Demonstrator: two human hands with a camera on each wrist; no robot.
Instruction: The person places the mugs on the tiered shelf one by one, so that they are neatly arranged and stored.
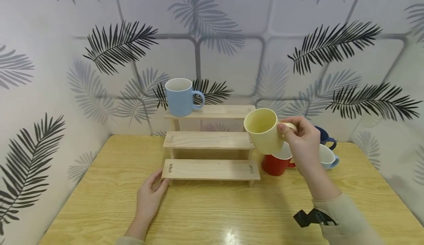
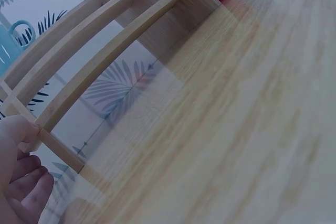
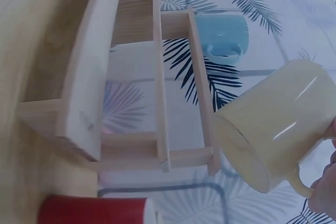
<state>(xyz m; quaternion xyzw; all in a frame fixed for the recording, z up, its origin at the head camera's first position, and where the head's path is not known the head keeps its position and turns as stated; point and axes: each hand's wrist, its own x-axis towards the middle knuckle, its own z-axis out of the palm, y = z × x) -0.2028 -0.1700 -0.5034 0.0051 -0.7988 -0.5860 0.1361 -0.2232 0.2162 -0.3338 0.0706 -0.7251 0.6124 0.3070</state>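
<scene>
My right hand (image 1: 306,142) pinches the handle of a pale yellow mug (image 1: 265,134), holding it in the air, slightly tilted, right of the tiered wooden shelf (image 1: 212,169). In the right wrist view the yellow mug (image 3: 278,124) hangs close to the top tier's end. My left hand (image 1: 150,195) grips the left end of the lowest tier between thumb and fingers; the left wrist view shows the fingertips at that corner of the shelf (image 2: 100,64). A light blue mug (image 1: 179,99) stands upright on the top tier's left end, handle to the right.
A red mug (image 1: 274,165) stands on the wooden table (image 1: 212,215) by the shelf's right side, partly behind the yellow one. Farther right are a light blue mug (image 1: 327,156) and a dark blue mug (image 1: 324,135), both partly hidden by my right hand. A leaf-patterned wall (image 1: 225,13) rises behind.
</scene>
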